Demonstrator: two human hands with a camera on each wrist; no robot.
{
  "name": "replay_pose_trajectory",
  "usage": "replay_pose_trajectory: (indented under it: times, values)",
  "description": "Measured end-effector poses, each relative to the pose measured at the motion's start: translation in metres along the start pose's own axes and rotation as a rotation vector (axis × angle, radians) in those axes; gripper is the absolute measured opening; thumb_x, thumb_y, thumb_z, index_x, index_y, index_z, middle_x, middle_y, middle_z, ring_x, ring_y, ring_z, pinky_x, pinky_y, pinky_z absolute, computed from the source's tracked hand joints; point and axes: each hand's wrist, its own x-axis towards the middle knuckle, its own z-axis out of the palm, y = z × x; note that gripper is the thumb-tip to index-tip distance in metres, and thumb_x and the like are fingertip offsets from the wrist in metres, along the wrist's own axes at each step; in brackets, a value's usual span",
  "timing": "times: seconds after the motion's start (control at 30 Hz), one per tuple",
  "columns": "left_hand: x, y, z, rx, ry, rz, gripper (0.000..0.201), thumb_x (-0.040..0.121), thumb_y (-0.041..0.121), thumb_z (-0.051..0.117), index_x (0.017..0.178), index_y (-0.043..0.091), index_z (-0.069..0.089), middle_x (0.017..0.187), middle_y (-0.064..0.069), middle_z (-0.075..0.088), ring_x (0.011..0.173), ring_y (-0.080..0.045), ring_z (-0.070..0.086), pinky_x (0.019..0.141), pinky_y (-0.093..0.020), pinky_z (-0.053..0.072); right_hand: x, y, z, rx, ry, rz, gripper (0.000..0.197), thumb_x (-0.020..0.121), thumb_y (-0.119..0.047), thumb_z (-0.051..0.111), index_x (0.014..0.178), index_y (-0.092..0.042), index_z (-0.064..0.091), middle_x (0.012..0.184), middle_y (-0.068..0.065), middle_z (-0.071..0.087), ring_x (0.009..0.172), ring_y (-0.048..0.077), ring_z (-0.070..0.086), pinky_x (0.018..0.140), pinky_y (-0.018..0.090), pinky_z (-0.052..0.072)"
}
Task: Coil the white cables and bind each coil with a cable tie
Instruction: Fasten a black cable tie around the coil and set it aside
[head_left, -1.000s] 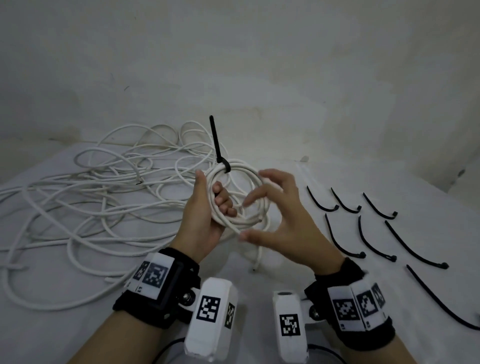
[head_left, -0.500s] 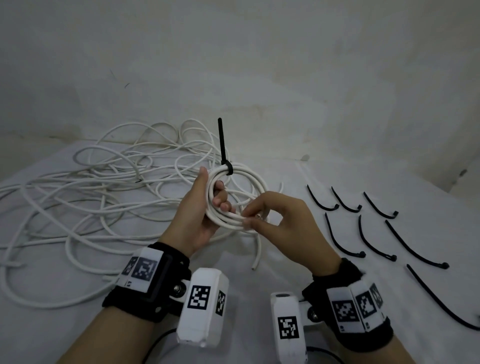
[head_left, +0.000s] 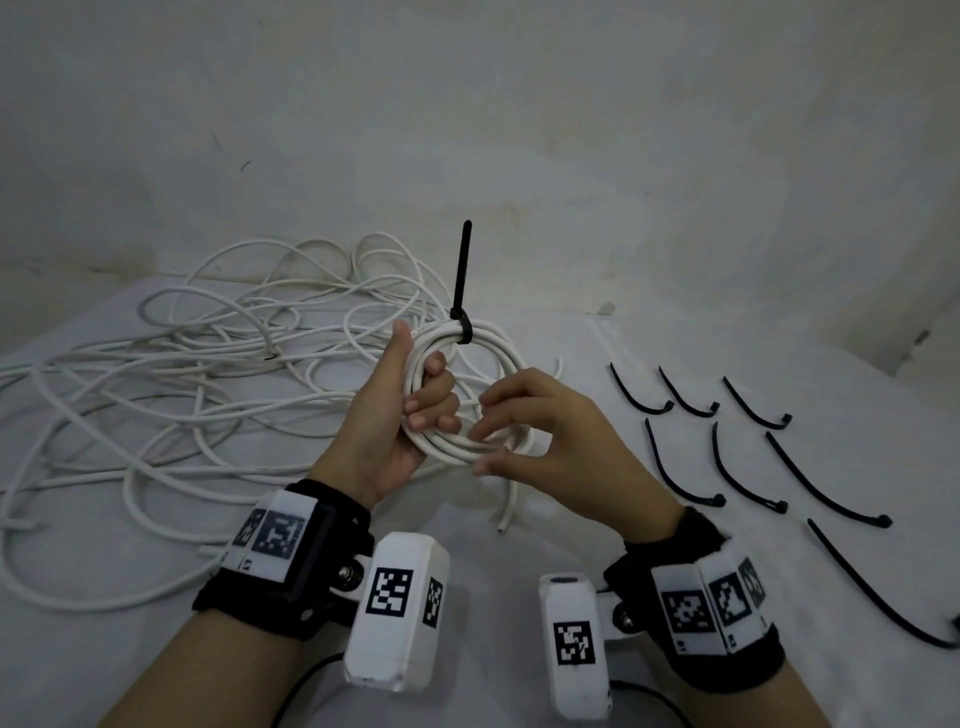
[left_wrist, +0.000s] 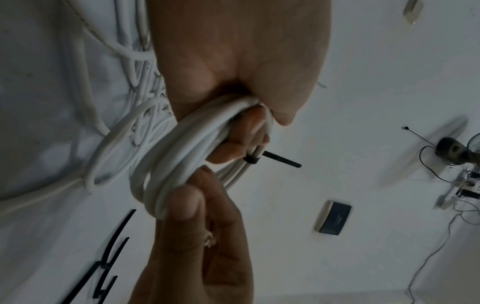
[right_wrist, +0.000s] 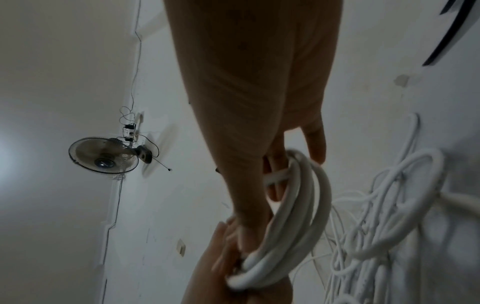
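Observation:
I hold a small coil of white cable above the table. My left hand grips its left side, thumb up along the outside and fingers curled through the middle. A black cable tie is cinched round the coil's top, its tail pointing straight up. My right hand pinches the coil's lower strands between thumb and fingers. The left wrist view shows the coil, the cable tie and my right thumb pressed on the strands. The right wrist view shows the coil close up.
A big tangle of loose white cables covers the table's left half. One cable end lies under the coil. Several spare black cable ties lie in rows on the right. A wall stands close behind the table.
A second ago my right hand was spread open beside the coil; it then closed onto the lower strands and still pinches them. The coil stays about where it was.

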Motion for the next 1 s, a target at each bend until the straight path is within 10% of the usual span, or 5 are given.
replay_pose_trajectory:
  times: [0.3, 0.47, 0.63, 0.87, 1.0]
  values:
    - [-0.001, 0.001, 0.000, -0.010, 0.003, -0.018, 0.055, 0.092, 0.060, 0.029, 0.062, 0.016, 0.042, 0.036, 0.009, 0.022, 0.027, -0.002, 0.020, 0.033, -0.014, 0.027, 0.002, 0.003, -0.001, 0.130, 0.165, -0.027, 0.016, 0.070, -0.011, 0.082, 0.078, -0.009, 0.069, 0.085, 0.000, 0.064, 0.078, 0.013, 0.062, 0.072, 0.037, 0.053]
    - [-0.001, 0.000, 0.000, 0.020, -0.004, -0.040, 0.064, 0.088, 0.070, 0.021, 0.064, 0.014, 0.042, 0.036, 0.009, 0.023, 0.027, -0.001, 0.018, 0.031, -0.013, 0.026, 0.002, 0.000, 0.008, 0.060, 0.138, -0.080, 0.013, 0.070, -0.004, 0.080, 0.069, -0.009, 0.068, 0.074, 0.000, 0.063, 0.070, 0.006, 0.057, 0.067, 0.015, 0.043]
    - [0.000, -0.001, 0.001, 0.034, 0.037, -0.035, 0.062, 0.091, 0.066, 0.023, 0.064, 0.014, 0.043, 0.036, 0.009, 0.022, 0.027, -0.003, 0.018, 0.031, -0.013, 0.026, 0.000, 0.004, 0.001, 0.020, 0.032, -0.058, 0.004, 0.075, -0.008, 0.077, 0.075, -0.010, 0.073, 0.086, -0.003, 0.061, 0.079, 0.007, 0.058, 0.072, 0.016, 0.045]
    - [-0.001, 0.001, 0.002, -0.048, -0.021, -0.094, 0.056, 0.095, 0.053, 0.030, 0.056, 0.015, 0.045, 0.034, 0.008, 0.022, 0.025, -0.004, 0.021, 0.032, -0.013, 0.027, 0.004, 0.000, 0.007, 0.228, 0.386, 0.115, 0.036, 0.079, -0.048, 0.068, 0.106, -0.035, 0.049, 0.125, -0.008, 0.041, 0.117, 0.001, 0.047, 0.087, 0.015, 0.046]
    - [-0.002, -0.003, 0.005, -0.010, -0.067, -0.132, 0.054, 0.097, 0.046, 0.027, 0.052, 0.017, 0.039, 0.035, 0.008, 0.022, 0.027, -0.003, 0.022, 0.033, -0.014, 0.028, 0.009, -0.003, 0.018, 0.607, 0.351, 0.334, 0.034, 0.090, -0.040, 0.051, 0.112, -0.013, 0.050, 0.081, 0.002, 0.062, 0.061, 0.016, 0.064, 0.053, 0.026, 0.052]
